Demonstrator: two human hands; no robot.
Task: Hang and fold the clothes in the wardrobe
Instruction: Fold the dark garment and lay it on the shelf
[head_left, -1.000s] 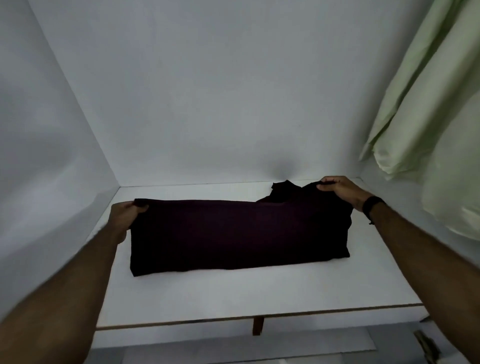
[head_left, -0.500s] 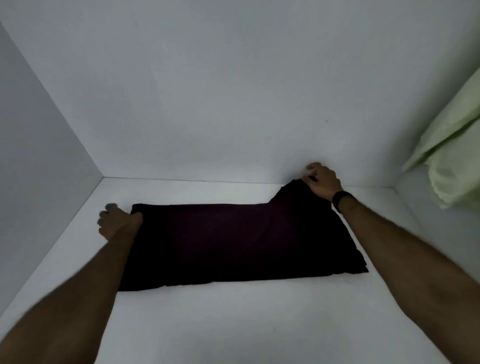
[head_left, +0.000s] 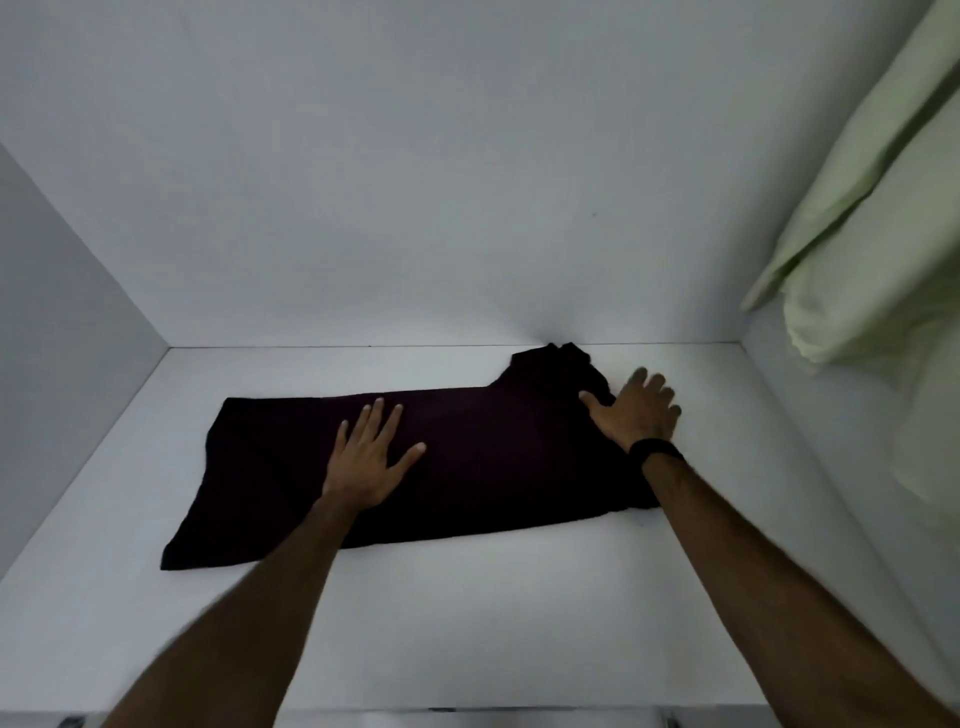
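A: White wardrobe shelf, pale green fabric hanging at the right. What's changed?

B: A second ago both hands pinched the far corners of the dark folded garment. Now they've let go and lie flat.

A: So it's placed?

B: Likely; this looks like smoothing. The left hand presses its middle, fingers straight and spread. The right hand rests open at its right end, thumb on the cloth, near the bunched part by the back wall
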